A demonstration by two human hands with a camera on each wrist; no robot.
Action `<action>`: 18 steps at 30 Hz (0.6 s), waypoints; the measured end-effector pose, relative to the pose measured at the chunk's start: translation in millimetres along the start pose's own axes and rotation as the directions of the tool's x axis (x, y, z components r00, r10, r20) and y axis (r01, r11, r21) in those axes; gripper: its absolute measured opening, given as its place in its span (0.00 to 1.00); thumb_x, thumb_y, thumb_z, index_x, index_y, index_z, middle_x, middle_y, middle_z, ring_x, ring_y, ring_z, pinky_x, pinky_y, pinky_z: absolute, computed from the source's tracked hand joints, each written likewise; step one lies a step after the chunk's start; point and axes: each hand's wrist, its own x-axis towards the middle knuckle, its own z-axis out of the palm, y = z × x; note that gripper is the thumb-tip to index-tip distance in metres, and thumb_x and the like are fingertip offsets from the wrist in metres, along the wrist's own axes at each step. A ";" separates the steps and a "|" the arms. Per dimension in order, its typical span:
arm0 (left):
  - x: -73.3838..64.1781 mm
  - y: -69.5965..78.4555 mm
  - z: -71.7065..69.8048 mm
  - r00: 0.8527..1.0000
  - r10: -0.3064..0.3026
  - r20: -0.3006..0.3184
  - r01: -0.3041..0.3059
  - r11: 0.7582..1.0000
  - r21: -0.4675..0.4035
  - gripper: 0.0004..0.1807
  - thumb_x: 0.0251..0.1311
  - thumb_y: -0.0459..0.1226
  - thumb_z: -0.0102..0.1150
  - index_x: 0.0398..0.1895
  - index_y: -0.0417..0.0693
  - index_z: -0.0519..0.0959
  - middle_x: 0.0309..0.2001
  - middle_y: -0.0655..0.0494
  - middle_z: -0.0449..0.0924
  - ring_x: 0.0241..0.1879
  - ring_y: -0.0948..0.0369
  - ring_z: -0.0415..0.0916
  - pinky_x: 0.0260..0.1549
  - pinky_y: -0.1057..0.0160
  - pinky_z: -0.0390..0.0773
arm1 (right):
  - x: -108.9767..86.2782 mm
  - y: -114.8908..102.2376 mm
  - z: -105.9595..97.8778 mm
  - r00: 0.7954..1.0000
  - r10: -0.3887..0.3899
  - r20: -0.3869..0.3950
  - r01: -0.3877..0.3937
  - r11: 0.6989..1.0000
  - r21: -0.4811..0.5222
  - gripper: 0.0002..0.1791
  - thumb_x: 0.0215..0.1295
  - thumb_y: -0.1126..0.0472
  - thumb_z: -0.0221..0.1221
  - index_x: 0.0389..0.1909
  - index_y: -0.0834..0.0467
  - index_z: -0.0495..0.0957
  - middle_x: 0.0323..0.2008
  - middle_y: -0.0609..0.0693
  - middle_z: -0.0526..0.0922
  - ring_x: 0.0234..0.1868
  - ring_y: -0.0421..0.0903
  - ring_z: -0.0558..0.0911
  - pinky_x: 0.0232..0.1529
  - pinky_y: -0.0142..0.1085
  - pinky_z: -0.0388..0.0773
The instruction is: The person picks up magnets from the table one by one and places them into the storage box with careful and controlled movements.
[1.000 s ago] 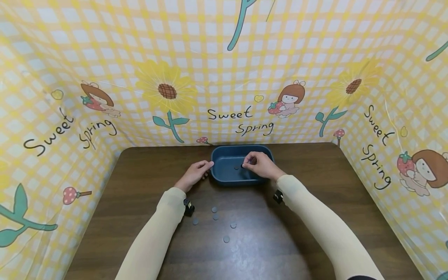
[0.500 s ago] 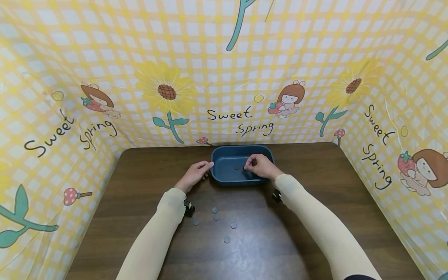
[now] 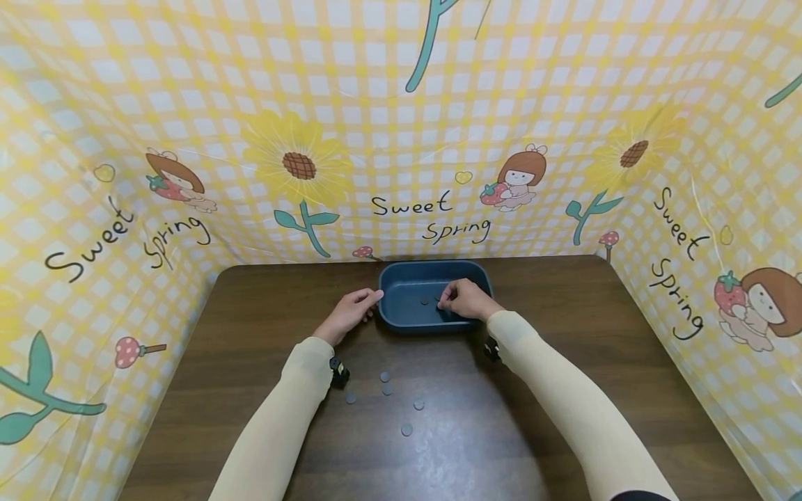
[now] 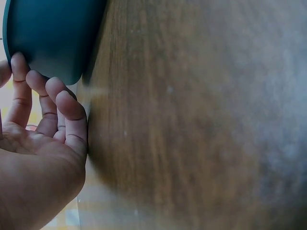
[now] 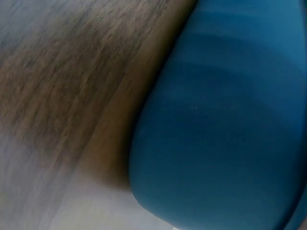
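Observation:
A blue rectangular dish (image 3: 401, 323) with rounded corners stands at the back of the table. My left hand (image 3: 347, 313) pinches its left rim between thumb and index finger; in the left wrist view the other fingers (image 4: 72, 106) curl beside the dish wall. Over the inside of the dish, my right hand (image 3: 466, 299) has thumb and index finger together on a small, thin coin-like disc (image 3: 438, 299), mostly hidden by the fingertips. Another small dark disc (image 3: 425, 300) lies on the dish floor, left of that hand. The right wrist view shows mainly the dish's outer wall (image 5: 216, 134).
Several grey coin-like discs lie scattered on the brown wooden table (image 3: 263, 417), among them a disc (image 3: 406, 430) closest to the front. Yellow checked cloth (image 3: 388, 125) walls off the back and both sides. Both wrists carry small black cameras (image 3: 339, 373).
My right hand has shifted slightly right and toward the dish's near side, still low inside it. The left hand stays at the left rim, and the discs on the table lie as before.

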 end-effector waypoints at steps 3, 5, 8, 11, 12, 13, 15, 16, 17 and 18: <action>0.4 -0.5 0.2 1.000 -0.002 0.000 0.002 1.000 0.005 0.21 0.79 0.57 0.58 0.38 0.50 0.82 0.42 0.44 0.77 0.39 0.52 0.73 0.41 0.58 0.75 | 0.1 0.5 0.3 1.000 0.006 -0.001 -0.006 1.000 -0.011 0.06 0.77 0.61 0.64 0.37 0.58 0.84 0.43 0.50 0.88 0.39 0.47 0.80 0.47 0.43 0.77; 0.5 -0.7 0.3 1.000 -0.004 0.001 0.004 1.000 0.004 0.21 0.79 0.57 0.57 0.38 0.50 0.82 0.42 0.44 0.77 0.40 0.52 0.73 0.41 0.58 0.75 | -0.3 0.4 0.2 1.000 0.012 -0.007 -0.013 1.000 -0.013 0.06 0.77 0.61 0.65 0.37 0.58 0.85 0.43 0.50 0.88 0.40 0.47 0.80 0.47 0.42 0.77; 1.0 -1.2 0.2 1.000 -0.004 0.002 0.004 1.000 0.004 0.22 0.79 0.57 0.57 0.38 0.49 0.81 0.42 0.45 0.77 0.39 0.52 0.73 0.41 0.58 0.75 | -1.0 -0.3 0.1 1.000 0.017 -0.013 -0.017 1.000 -0.012 0.06 0.76 0.62 0.65 0.38 0.60 0.85 0.44 0.51 0.88 0.40 0.47 0.81 0.48 0.43 0.77; 0.8 -1.2 0.4 1.000 -0.002 0.000 0.002 1.000 0.001 0.22 0.79 0.57 0.57 0.38 0.49 0.81 0.42 0.45 0.77 0.39 0.52 0.73 0.41 0.58 0.75 | -1.8 -0.6 0.5 1.000 0.022 -0.017 -0.022 1.000 -0.009 0.06 0.76 0.63 0.65 0.38 0.60 0.86 0.45 0.52 0.89 0.42 0.48 0.82 0.48 0.44 0.78; 0.7 -1.2 0.4 1.000 -0.002 -0.001 0.002 1.000 0.001 0.22 0.79 0.57 0.57 0.38 0.49 0.81 0.42 0.45 0.77 0.39 0.52 0.73 0.40 0.58 0.75 | -1.8 -0.5 0.8 1.000 0.024 -0.018 -0.024 1.000 -0.009 0.06 0.76 0.63 0.65 0.38 0.60 0.86 0.46 0.52 0.89 0.43 0.48 0.82 0.48 0.44 0.78; 0.8 -1.2 0.5 1.000 -0.001 -0.002 0.001 1.000 0.001 0.22 0.79 0.57 0.57 0.38 0.49 0.81 0.42 0.45 0.77 0.39 0.53 0.73 0.40 0.59 0.75 | -1.8 -0.4 1.3 0.999 0.029 -0.019 -0.029 1.000 -0.010 0.06 0.77 0.63 0.65 0.38 0.60 0.86 0.46 0.52 0.89 0.43 0.49 0.83 0.48 0.44 0.78; 0.4 -0.9 0.7 1.000 0.000 -0.003 0.000 1.000 -0.001 0.22 0.79 0.57 0.57 0.38 0.49 0.81 0.42 0.45 0.77 0.39 0.52 0.73 0.40 0.59 0.75 | -0.8 0.5 2.0 0.999 0.038 -0.022 -0.038 0.999 -0.014 0.06 0.77 0.62 0.64 0.38 0.60 0.85 0.46 0.52 0.89 0.44 0.49 0.83 0.48 0.44 0.78; 0.2 -0.7 0.7 1.000 0.000 -0.003 0.000 1.000 0.000 0.22 0.79 0.57 0.57 0.38 0.49 0.81 0.42 0.45 0.77 0.39 0.52 0.73 0.40 0.59 0.75 | 0.0 0.9 2.3 0.999 0.041 -0.023 -0.041 0.999 -0.016 0.07 0.77 0.62 0.64 0.37 0.60 0.85 0.46 0.52 0.89 0.44 0.49 0.83 0.47 0.44 0.78; -0.1 -0.7 0.5 1.000 0.001 -0.003 -0.001 1.000 0.000 0.22 0.79 0.57 0.57 0.38 0.48 0.81 0.42 0.45 0.77 0.39 0.52 0.73 0.40 0.59 0.75 | 0.7 1.1 2.7 0.999 0.045 -0.024 -0.046 0.999 -0.019 0.07 0.76 0.62 0.65 0.37 0.59 0.85 0.46 0.52 0.89 0.44 0.49 0.83 0.47 0.44 0.78; 0.0 -0.7 0.5 1.000 0.000 -0.002 0.000 1.000 0.001 0.22 0.80 0.56 0.57 0.38 0.48 0.81 0.42 0.45 0.77 0.39 0.52 0.73 0.40 0.59 0.75 | 1.5 1.3 3.1 0.999 0.048 -0.025 -0.048 0.999 -0.022 0.07 0.76 0.62 0.65 0.37 0.59 0.85 0.45 0.52 0.89 0.43 0.48 0.82 0.47 0.44 0.78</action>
